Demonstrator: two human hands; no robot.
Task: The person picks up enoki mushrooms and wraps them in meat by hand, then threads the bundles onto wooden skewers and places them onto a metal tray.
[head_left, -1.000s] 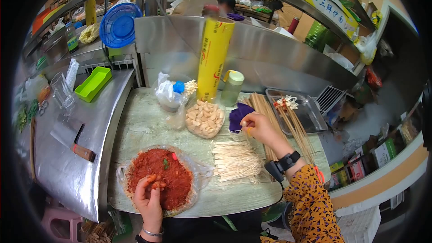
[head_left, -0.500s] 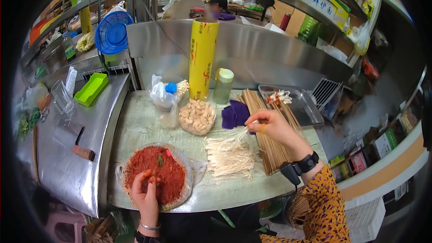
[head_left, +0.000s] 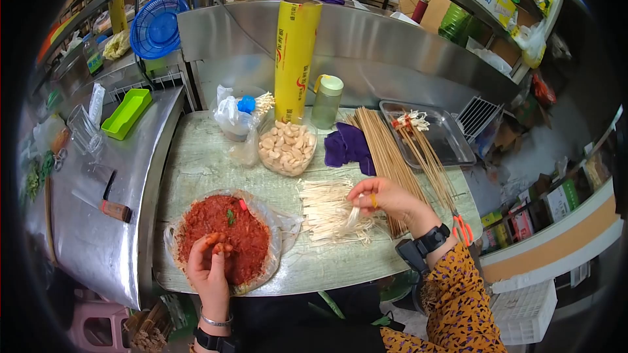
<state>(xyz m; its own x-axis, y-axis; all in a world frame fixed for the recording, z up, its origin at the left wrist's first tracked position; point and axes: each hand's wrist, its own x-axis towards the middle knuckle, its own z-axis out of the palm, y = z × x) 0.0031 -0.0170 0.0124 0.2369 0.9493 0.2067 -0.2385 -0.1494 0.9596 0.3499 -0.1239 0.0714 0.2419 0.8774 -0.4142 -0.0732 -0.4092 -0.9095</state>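
Observation:
My right hand (head_left: 389,201) pinches a few thin enoki mushrooms (head_left: 356,221) just over the right side of a flat pile of enoki mushrooms (head_left: 320,212). My left hand (head_left: 209,268) hovers at the front of a plastic-lined bowl of red chili paste (head_left: 252,255). Its fingertips are smeared red and half curled, with a gap to the thumb and no object visible between them. Bundled wooden skewers (head_left: 386,157) lie beyond the right hand. Several skewers carry red-smeared enoki (head_left: 412,119) at their far ends, resting on a metal tray (head_left: 451,147).
Behind the pile stand a tub of peeled garlic cloves (head_left: 286,147), a yellow cling-film roll (head_left: 296,59), a lidded jar (head_left: 327,101) and a purple cloth (head_left: 347,145). Orange-handled scissors (head_left: 462,229) lie at the right edge. On the left steel counter is a knife (head_left: 116,209).
My right hand has come down and slightly nearer with the enoki, closer to the pile. The view has shifted, bringing the scissors into sight. My left hand stays over the paste.

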